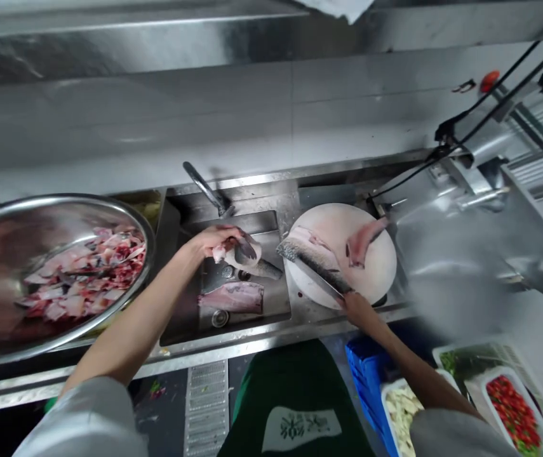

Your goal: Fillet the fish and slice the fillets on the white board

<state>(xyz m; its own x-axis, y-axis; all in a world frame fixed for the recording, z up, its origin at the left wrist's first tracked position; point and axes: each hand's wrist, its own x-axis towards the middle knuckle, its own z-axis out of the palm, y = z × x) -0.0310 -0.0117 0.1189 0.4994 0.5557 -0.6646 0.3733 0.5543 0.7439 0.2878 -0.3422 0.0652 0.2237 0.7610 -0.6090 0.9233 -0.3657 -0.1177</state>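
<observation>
While left grip (222, 237) holds fish piece (246, 252), right grip (357, 308) clasps knife (319, 280), long axis pointing forward-left.

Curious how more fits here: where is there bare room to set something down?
The round board is bare at its right front, between the pink fish piece and knife. The sink has a slim bare strip right of its lower fillet. Crowded: the board's left, with grey-skinned fish, and the sink's middle.

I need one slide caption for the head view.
Left hand holds fish over the sink; right hand grips a knife.
</observation>
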